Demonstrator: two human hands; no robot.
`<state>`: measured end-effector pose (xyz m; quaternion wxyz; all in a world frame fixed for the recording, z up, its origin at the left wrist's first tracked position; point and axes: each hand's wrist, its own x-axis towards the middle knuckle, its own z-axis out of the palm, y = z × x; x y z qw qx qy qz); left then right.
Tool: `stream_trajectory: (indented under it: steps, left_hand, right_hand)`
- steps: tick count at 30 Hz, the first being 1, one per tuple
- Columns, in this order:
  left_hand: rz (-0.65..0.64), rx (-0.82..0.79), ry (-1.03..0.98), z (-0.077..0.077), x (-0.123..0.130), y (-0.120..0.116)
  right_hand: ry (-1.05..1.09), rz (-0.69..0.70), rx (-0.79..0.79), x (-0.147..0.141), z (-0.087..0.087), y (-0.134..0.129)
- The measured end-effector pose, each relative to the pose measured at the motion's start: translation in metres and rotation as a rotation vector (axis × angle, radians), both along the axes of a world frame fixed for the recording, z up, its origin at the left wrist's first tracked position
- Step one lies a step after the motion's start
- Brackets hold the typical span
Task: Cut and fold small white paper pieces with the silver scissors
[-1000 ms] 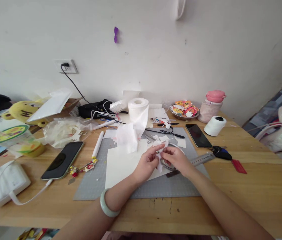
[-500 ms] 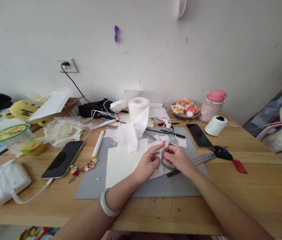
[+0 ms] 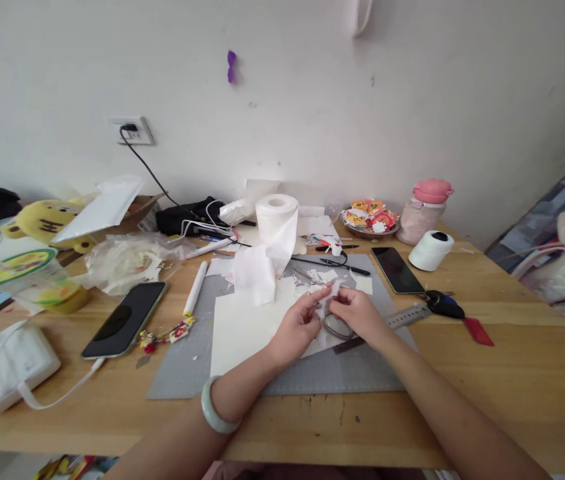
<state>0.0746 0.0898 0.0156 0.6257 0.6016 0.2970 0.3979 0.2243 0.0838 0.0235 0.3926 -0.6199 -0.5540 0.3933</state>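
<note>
Over the grey cutting mat (image 3: 282,385), my left hand (image 3: 298,325) pinches a small, thin white strip of tissue (image 3: 331,293). My right hand (image 3: 359,313) faces it, fingertips closed on the same strip. Part of the strip is hidden behind the fingers. Just below my right fingertips shows a dark grey loop (image 3: 336,328), perhaps a scissor handle; whether my hand touches it I cannot tell. Under my hands lie a cream paper sheet (image 3: 242,333) and a metal ruler (image 3: 407,316). A roll of tissue (image 3: 277,223) stands behind, its loose end (image 3: 255,275) draped onto the mat.
Paper scraps (image 3: 329,275) and a black pen (image 3: 359,271) lie at the mat's back. On the right are a phone (image 3: 397,270), keys (image 3: 445,304), a thread cone (image 3: 431,251) and a pink-lidded bottle (image 3: 422,217). Leftward sit another phone (image 3: 125,320) and a white charger (image 3: 9,367).
My fingers shift slightly around the white strip, and more of the grey loop shows under my right hand. The whole view has drifted a little; the other things stay put.
</note>
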Motion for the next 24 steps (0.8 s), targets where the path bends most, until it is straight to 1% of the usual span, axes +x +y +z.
stream_trajectory:
  steps: [2,5,9,12,15,19,21,24]
  left_hand:
    - [-0.001,-0.02,0.012,0.0,0.0,0.0]
    - [0.018,-0.002,-0.011,0.001,-0.001,-0.001]
    - [0.034,0.017,-0.027,0.002,-0.001,-0.001]
    - [0.005,-0.015,-0.006,0.0,-0.001,0.0]
    - [-0.015,-0.011,-0.015,-0.002,-0.001,0.001]
    - [0.023,0.049,-0.029,-0.001,-0.001,0.001]
    - [0.026,0.058,-0.024,-0.001,-0.002,0.001]
    - [-0.006,0.044,-0.03,-0.001,-0.002,0.0]
  right_hand:
    - [-0.013,-0.02,0.012,0.002,0.002,0.002]
    - [-0.006,-0.039,0.007,0.005,0.007,0.002]
    - [0.037,0.025,-0.061,0.001,0.009,-0.003]
    - [0.049,0.059,-0.085,-0.005,0.007,-0.006]
    - [0.028,0.042,-0.07,-0.003,0.005,-0.004]
    - [0.006,0.002,-0.046,0.005,0.007,0.001]
    - [0.017,0.025,-0.074,0.005,0.008,0.0]
    - [0.028,0.07,-0.136,-0.003,0.007,-0.005]
